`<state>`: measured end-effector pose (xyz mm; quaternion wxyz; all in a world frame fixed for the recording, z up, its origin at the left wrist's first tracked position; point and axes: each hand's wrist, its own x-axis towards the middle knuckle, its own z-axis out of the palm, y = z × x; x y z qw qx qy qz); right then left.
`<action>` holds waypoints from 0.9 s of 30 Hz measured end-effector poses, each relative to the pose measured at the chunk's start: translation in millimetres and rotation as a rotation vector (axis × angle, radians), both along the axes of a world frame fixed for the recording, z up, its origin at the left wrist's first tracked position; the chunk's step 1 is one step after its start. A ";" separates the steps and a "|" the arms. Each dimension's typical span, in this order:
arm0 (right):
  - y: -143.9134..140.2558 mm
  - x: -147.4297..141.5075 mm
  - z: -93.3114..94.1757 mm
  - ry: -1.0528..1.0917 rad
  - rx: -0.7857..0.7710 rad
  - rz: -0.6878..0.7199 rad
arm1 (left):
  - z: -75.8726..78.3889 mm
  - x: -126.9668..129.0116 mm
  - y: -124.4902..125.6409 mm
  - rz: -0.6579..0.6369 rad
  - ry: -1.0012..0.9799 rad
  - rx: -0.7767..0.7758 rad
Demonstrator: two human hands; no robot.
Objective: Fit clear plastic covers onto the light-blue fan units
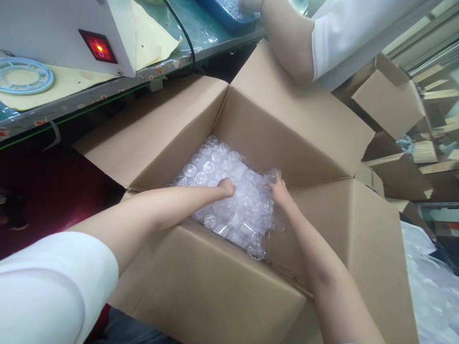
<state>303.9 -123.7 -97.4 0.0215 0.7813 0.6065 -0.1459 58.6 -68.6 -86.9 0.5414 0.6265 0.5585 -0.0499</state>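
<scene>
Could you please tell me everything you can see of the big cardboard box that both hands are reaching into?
The large brown corrugated cardboard box stands open below the workbench, all four flaps folded outward. Its plain inner walls look clean and undamaged. At its bottom lies a heap of small clear plastic pieces. The left hand and right hand press into that heap.

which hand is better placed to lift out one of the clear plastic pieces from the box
Probably the right hand: its fingers already touch a loose clear plastic piece atop the pile. The left hand is curled, pressing into the pile in the cardboard box.
</scene>
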 end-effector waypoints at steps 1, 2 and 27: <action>-0.1 2.0 -1.7 0.015 0.016 -0.005 | -3.7 -4.0 0.8 -0.037 0.031 0.030; 0.2 3.4 -3.2 0.029 0.035 -0.017 | -7.3 -7.9 1.3 -0.083 0.065 0.059; 43.5 -115.0 -11.7 0.127 -0.079 0.313 | 48.5 -11.1 66.2 -0.265 0.020 0.430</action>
